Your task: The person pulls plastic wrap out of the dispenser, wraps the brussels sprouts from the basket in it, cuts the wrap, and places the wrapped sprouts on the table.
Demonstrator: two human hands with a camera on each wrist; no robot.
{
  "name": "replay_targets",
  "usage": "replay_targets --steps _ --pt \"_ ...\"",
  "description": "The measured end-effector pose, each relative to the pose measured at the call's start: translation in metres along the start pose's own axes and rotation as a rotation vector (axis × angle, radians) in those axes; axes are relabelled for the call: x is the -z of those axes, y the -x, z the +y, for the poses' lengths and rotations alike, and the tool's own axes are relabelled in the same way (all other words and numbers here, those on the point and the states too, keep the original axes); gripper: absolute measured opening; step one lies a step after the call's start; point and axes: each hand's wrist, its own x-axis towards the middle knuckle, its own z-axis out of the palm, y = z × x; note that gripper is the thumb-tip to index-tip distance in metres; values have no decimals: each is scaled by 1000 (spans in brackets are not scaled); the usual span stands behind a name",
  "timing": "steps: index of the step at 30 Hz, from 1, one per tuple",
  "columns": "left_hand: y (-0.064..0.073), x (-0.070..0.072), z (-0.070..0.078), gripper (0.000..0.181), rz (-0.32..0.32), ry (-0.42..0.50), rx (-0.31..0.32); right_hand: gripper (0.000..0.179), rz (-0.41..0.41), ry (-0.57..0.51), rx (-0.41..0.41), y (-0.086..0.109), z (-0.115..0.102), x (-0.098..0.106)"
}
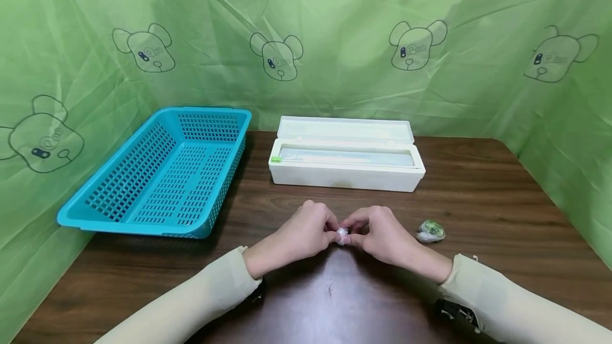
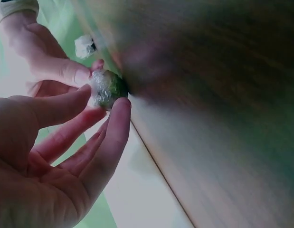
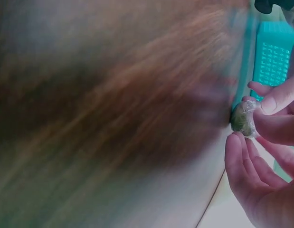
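Observation:
Between both hands is a small round green thing wrapped in clear plastic film, close over the table in front of the white box. My left hand pinches its left side with thumb and fingertips. From the other side the thumb and fingers of my right hand pinch it too. In the head view the fingers cover most of it and only a bit of shiny film shows. Another green film-wrapped piece lies on the table to the right of my right hand.
A white cling film box stands behind the hands with its lid up and a small green slider at its left end. At the left sits a blue plastic basket. Green cloth hangs around the wooden table.

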Motion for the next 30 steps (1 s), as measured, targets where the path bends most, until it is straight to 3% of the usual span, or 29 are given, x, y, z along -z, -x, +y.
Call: replay_targets --steps 4,10,18,27,30 --pt "-1 1 -3 4 -2 57 23 25 -58 -51 -57 -1 3 3" --pt "2 3 -7 4 -14 98 34 33 -130 -51 -71 -2 4 5" --pt "9 5 -10 5 -11 143 98 24 -153 -74 -81 -4 2 6" --pt "7 4 -9 10 -19 167 127 30 -177 -164 -109 -5 2 6" --pt "7 4 -9 22 -35 172 130 31 -181 -179 -109 -5 2 6"
